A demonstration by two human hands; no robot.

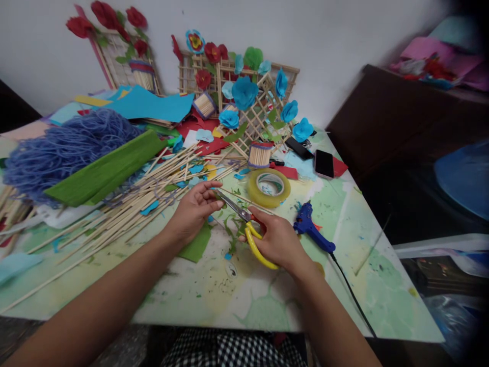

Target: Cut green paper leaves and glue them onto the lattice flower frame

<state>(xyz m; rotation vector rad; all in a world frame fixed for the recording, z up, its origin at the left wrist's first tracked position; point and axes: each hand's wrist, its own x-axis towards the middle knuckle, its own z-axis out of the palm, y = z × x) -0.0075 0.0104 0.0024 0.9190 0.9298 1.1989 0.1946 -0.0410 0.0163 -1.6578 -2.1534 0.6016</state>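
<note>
My right hand (278, 238) grips a pair of scissors (256, 248) with yellow handles; the blades point up and left. At their tips my left hand (199, 208) is closed in a pinch, with thumb and fingers close together. What it pinches is too small and hidden to make out. Below the left hand lies a piece of green paper (197, 243), partly covered by the wrist. Thin green paper scraps (230, 224) are scattered under the blades. Just beyond the scissors rests a roll of clear yellowish tape (280, 192).
Right of my hand lies a blue glue gun (313, 227), its cord running off the front edge. Thin wooden sticks (133, 214), blue yarn (72, 148) and folded green paper (110, 168) fill the left. Stick lattices with paper flowers (244, 93) stand behind, near a phone (324, 164).
</note>
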